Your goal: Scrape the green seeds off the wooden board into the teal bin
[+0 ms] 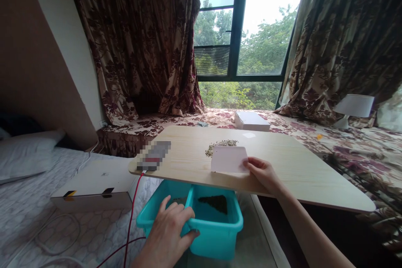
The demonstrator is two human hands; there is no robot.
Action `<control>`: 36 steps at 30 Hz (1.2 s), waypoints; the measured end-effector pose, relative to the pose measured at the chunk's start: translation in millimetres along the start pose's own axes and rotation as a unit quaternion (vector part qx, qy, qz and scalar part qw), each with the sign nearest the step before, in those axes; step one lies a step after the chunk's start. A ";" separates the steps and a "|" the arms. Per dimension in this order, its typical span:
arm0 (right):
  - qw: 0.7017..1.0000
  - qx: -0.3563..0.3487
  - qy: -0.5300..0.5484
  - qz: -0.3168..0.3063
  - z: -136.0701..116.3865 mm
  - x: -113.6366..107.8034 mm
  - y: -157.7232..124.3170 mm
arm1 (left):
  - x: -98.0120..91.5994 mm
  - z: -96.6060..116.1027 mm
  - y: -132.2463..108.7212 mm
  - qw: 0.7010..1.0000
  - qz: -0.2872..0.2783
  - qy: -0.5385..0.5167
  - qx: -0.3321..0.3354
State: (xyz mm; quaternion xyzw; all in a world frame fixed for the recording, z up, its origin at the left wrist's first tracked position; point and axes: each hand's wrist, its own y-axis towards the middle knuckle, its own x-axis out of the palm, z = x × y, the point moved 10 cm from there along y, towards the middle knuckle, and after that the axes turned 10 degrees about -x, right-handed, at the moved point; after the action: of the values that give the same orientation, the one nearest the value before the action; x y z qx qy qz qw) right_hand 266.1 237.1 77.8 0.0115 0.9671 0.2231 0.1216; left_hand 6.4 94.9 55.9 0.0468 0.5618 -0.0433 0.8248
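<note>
In my right hand [262, 171] a thin white card [228, 160] is pinched by its right edge, held upright near the front edge of the pale wooden table board [295, 163]. Just behind the card lies a loose pile of small seed-like grains [221, 144]. My left hand [172, 222] grips the near wall of a turquoise two-compartment bin [213, 238], fingers over the rim and thumb outside. The bin sits just below the board's front edge. Dark grains [216, 203] lie in its right compartment; a few specks show in the left one.
A pixelated dark device [153, 157] with a red cable [133, 207] lies on the board's left end. A white box [94, 180] rests on the bed at left. Behind the board are another white box [252, 120] and a lamp [353, 106].
</note>
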 end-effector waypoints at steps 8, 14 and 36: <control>0.997 0.026 0.053 0.043 9.4 -13.1 -6.5 | 3.8 0.9 0.5 1.000 0.003 -0.019 0.016; 0.975 0.020 0.023 0.221 21.2 -45.8 -0.2 | 13.8 17.9 -0.2 0.999 0.006 -0.016 0.049; 0.992 -0.022 0.020 0.119 18.0 -21.0 12.8 | 41.2 33.0 -1.6 0.995 -0.020 -0.013 0.101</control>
State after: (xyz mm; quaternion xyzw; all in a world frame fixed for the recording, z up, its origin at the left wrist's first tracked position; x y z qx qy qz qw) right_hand 290.4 254.7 72.6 0.1195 0.9561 0.2570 0.0750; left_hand 51.7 88.4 29.5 0.1180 0.5449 -0.1165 0.8219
